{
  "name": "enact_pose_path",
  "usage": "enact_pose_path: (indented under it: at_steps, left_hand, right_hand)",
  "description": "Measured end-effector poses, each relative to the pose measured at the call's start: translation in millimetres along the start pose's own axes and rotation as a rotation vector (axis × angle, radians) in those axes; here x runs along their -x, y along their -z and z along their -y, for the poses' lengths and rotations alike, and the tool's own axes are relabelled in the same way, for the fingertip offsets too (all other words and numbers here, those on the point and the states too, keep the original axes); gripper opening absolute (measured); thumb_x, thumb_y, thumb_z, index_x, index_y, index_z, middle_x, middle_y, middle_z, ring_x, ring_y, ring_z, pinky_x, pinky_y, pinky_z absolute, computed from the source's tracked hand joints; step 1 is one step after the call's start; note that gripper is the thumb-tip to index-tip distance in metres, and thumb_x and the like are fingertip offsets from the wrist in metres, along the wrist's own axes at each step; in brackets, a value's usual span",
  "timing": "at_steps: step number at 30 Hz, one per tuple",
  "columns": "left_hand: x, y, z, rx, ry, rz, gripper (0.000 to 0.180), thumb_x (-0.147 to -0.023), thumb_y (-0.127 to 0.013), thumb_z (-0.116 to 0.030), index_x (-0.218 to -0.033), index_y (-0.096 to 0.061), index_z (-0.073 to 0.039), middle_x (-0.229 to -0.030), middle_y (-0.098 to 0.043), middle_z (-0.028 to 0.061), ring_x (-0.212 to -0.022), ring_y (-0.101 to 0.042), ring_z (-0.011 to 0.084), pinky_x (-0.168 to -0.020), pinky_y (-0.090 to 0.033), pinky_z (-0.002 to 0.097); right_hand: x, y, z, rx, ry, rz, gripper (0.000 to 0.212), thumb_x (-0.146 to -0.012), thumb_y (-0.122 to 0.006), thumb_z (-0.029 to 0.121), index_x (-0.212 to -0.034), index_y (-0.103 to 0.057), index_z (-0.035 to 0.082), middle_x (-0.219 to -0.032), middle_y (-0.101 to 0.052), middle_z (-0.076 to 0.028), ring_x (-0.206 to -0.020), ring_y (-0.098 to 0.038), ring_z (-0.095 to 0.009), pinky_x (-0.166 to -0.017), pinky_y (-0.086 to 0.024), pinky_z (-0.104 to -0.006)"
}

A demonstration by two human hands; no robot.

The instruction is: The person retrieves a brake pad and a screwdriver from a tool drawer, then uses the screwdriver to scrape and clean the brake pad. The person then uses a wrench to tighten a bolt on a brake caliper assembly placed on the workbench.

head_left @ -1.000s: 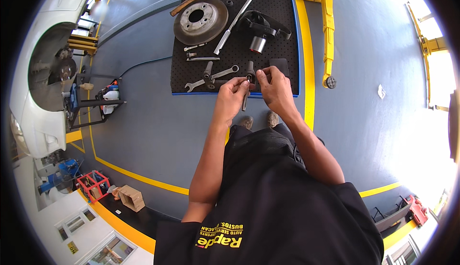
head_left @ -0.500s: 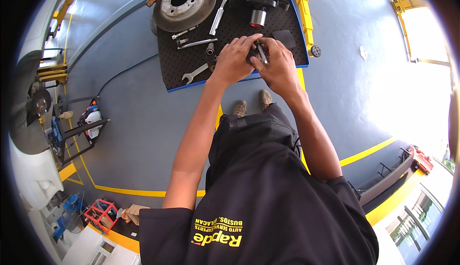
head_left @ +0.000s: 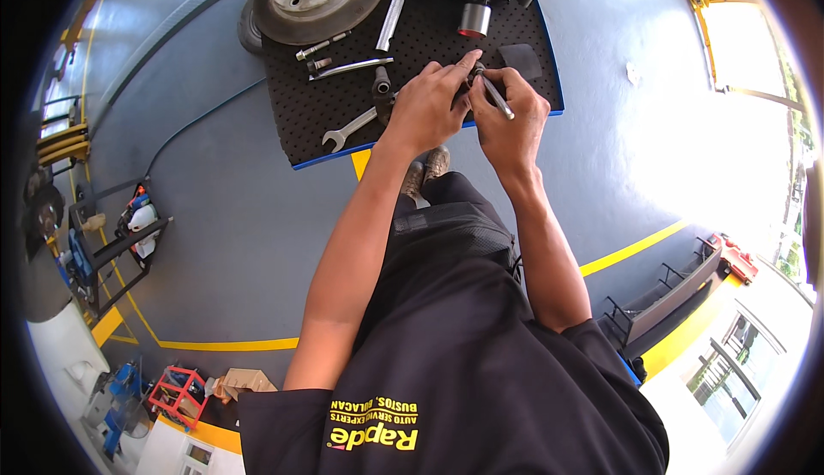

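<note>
Both my hands are close together over the near edge of a tabletop with a black perforated mat (head_left: 300,136). My left hand (head_left: 427,108) is closed around a dark metal part that its fingers mostly hide; the index finger points forward. Between the thumb and fingers of my right hand (head_left: 515,123) is a slim silver rod-like tool (head_left: 498,99), its upper end meeting the part between the hands. Left of my left hand lie a dark socket-like piece (head_left: 382,83) and an open-end wrench (head_left: 350,129). A dark flat pad (head_left: 521,60) rests just beyond my right hand.
Farther back on the table are a brake disc (head_left: 330,13), a long silver bar (head_left: 392,22), a curved silver lever (head_left: 352,69), a bolt (head_left: 324,44) and a dark assembly with a silver cylinder (head_left: 475,20). A wheeled black frame (head_left: 129,236) stands left on the floor.
The view has shifted, and the table appears slightly higher. My right hand has turned, and the silver tool now tilts more, its lower end pointing to the right. Both hands stay closed together.
</note>
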State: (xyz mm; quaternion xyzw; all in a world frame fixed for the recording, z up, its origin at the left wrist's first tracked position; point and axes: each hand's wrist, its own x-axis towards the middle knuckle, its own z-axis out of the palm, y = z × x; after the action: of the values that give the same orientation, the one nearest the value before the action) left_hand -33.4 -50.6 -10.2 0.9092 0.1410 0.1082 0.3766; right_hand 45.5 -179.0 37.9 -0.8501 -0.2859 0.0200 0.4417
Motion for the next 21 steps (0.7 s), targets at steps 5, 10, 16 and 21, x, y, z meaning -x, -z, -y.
enact_pose_path:
  at_steps: [5, 10, 16, 21]
  left_hand:
    - [-2, 8, -5, 0.039, 0.039, 0.046, 0.068, -0.101, -0.073, -0.014, -0.165, -0.052, -0.012, -0.117, -0.078, 0.0113, -0.111, -0.069, 0.0343, -0.097, -0.059, 0.0500]
    - [-2, 14, -9, 0.061, 0.079, 0.069, 0.069, -0.099, -0.074, -0.012, -0.165, -0.053, -0.012, -0.116, -0.078, 0.0104, -0.109, -0.069, 0.0339, -0.096, -0.059, 0.0493]
    - [-9, 11, -8, 0.116, 0.065, 0.045, 0.068, -0.097, -0.074, -0.005, -0.162, -0.057, -0.014, -0.114, -0.079, 0.0118, -0.103, -0.069, 0.0330, -0.094, -0.059, 0.0480]
    - [-12, 9, -7, 0.153, 0.052, 0.071, 0.071, -0.096, -0.073, -0.001, -0.163, -0.056, -0.013, -0.114, -0.079, 0.0131, -0.102, -0.069, 0.0345, -0.095, -0.058, 0.0473]
  right_hand:
    - [-1, 5, 2, -0.071, -0.038, 0.040, 0.020, -0.096, -0.080, 0.013, -0.104, -0.078, -0.005, -0.086, -0.079, -0.017, -0.074, -0.077, -0.024, -0.069, -0.058, -0.0355]
    - [2, 11, 9, -0.086, -0.045, 0.044, 0.017, -0.094, -0.081, 0.011, -0.102, -0.075, -0.004, -0.086, -0.075, -0.019, -0.075, -0.075, -0.033, -0.070, -0.058, -0.0405]
    - [-6, 7, 8, -0.059, -0.118, 0.056, 0.017, -0.093, -0.081, 0.008, -0.103, -0.076, -0.005, -0.089, -0.077, -0.020, -0.075, -0.078, -0.032, -0.070, -0.059, -0.0376]
    - [0, -3, 14, -0.006, -0.225, -0.048, 0.018, -0.092, -0.083, 0.008, -0.103, -0.077, -0.005, -0.088, -0.079, -0.019, -0.073, -0.078, -0.026, -0.067, -0.058, -0.0343]
